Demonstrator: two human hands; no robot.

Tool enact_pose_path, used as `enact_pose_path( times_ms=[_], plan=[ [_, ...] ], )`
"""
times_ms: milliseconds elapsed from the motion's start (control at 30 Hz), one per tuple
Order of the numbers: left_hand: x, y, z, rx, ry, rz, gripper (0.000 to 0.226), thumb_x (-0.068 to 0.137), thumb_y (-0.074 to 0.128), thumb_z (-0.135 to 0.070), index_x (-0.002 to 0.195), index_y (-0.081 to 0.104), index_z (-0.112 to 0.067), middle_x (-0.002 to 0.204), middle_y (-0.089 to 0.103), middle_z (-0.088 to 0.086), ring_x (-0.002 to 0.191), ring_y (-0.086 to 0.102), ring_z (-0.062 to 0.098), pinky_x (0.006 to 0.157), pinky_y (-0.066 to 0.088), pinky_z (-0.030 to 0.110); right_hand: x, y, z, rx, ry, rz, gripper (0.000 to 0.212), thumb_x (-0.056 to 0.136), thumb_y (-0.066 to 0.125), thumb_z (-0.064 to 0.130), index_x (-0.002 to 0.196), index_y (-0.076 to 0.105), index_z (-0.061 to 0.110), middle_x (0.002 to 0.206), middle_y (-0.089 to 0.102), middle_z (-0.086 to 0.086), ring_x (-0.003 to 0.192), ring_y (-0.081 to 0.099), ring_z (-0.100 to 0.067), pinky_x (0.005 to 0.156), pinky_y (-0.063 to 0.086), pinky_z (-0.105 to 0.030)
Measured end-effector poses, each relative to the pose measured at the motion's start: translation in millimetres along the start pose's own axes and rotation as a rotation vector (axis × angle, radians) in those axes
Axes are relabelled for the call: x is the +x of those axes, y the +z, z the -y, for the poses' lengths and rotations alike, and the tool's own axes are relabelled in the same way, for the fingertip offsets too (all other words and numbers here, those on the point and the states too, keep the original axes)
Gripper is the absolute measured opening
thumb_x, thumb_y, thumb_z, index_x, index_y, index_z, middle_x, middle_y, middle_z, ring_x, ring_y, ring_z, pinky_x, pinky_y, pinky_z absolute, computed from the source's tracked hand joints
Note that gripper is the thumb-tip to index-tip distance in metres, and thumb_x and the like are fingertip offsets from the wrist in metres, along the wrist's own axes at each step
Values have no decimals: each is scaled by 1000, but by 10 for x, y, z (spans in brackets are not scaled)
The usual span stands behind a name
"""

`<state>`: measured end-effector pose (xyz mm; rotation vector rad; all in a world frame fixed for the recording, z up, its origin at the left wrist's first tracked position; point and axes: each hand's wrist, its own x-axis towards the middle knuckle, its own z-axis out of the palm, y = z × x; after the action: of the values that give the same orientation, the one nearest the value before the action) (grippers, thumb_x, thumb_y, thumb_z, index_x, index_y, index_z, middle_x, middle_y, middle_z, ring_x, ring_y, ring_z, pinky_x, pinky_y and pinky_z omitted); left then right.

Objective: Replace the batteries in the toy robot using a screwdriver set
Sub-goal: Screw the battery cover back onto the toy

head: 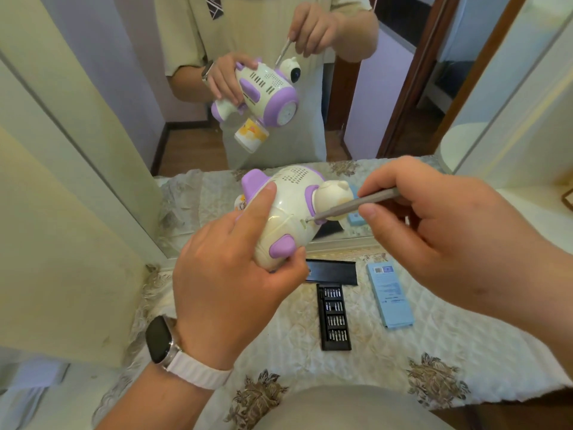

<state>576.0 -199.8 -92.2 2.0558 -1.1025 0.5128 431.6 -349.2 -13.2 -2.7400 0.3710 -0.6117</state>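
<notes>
A cream and purple toy robot [288, 218] is held up above the table, tilted on its side. My left hand [229, 274] grips it from below, with the forefinger laid along its body and the thumb under a purple foot. My right hand [434, 231] pinches a grey screwdriver [356, 204] whose tip sits at a screw on the robot's cream shell. On the table below lies the black bit tray [334, 318] of the screwdriver set, with its black lid [333, 271] beside it.
A light blue box [390, 296] lies right of the bit tray on the quilted floral table cover [434, 352]. A large mirror [124, 88] stands right behind the table and reflects the robot, both hands and a small jar.
</notes>
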Motion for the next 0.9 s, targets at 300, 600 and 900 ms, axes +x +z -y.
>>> enact_pose_path(
  times_ms=[300, 600, 900],
  plan=[
    [83, -84, 27, -3, -16, -8, 67, 69, 75, -41, 132, 61, -26, 81, 67, 0, 69, 60, 25, 59, 53, 41, 127, -50, -1, 57, -94, 48, 19, 88, 52, 39, 104, 51, 29, 67, 58, 12, 70, 53, -14, 63, 44, -29],
    [128, -111, 27, -30, 3, -23, 66, 69, 76, -41, 132, 61, -25, 85, 69, -1, 72, 62, 23, 61, 53, 40, 174, -148, 62, -80, -77, 25, 25, 91, 46, 49, 93, 57, 27, 58, 44, 24, 55, 51, -9, 42, 39, -23],
    [162, -134, -10, -61, 0, -8, 65, 71, 72, -43, 132, 61, -25, 84, 69, -2, 72, 62, 21, 62, 54, 41, 138, -140, 85, 31, -68, 77, 26, 89, 47, 44, 110, 38, 32, 67, 57, 5, 67, 54, -15, 44, 45, -32]
  ],
)
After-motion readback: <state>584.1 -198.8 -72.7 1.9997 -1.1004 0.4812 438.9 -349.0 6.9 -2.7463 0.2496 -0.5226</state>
